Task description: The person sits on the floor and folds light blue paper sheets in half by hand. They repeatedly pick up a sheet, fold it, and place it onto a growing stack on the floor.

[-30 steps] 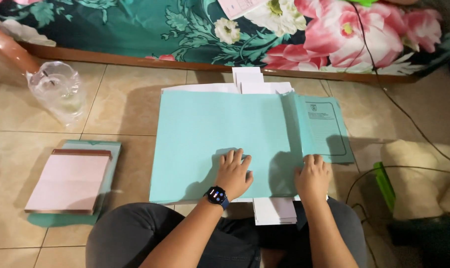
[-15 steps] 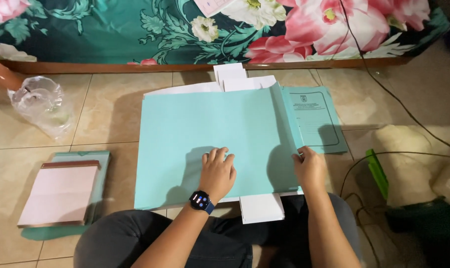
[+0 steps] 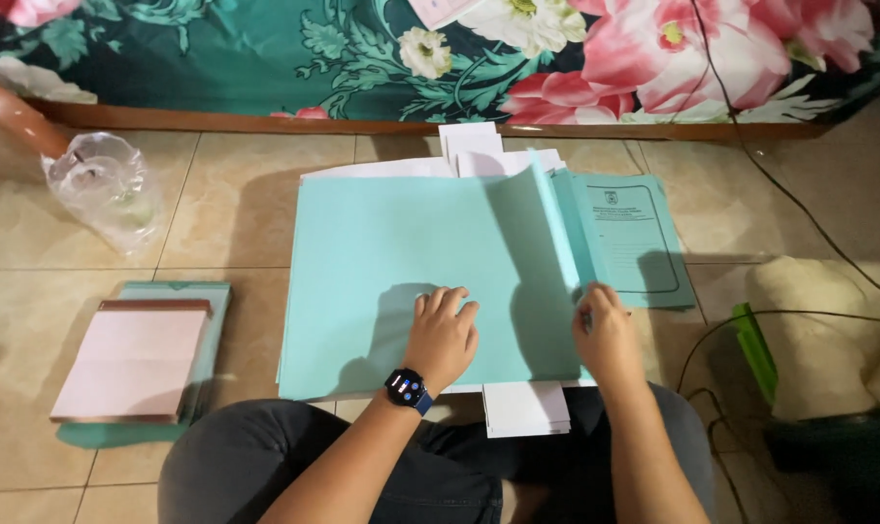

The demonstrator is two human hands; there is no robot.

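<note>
On the tiled floor [image 3: 246, 204], the left hand [image 3: 443, 335] lies spread flat on one pale blue folder [image 3: 411, 262] — the right hand [image 3: 605, 330] pinches its right edge — beside two paper stacks.

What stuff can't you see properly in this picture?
- Head view: the white papers under the big light blue paper folder are mostly covered by it.
- The small print on the framed blue cover at the right is too small to read.
- What the right hand pinches is hidden by its own fingers.
- The clear crumpled plastic bag is too glary to show any contents.
- The left hand lies flat, hiding the folder beneath.
</note>
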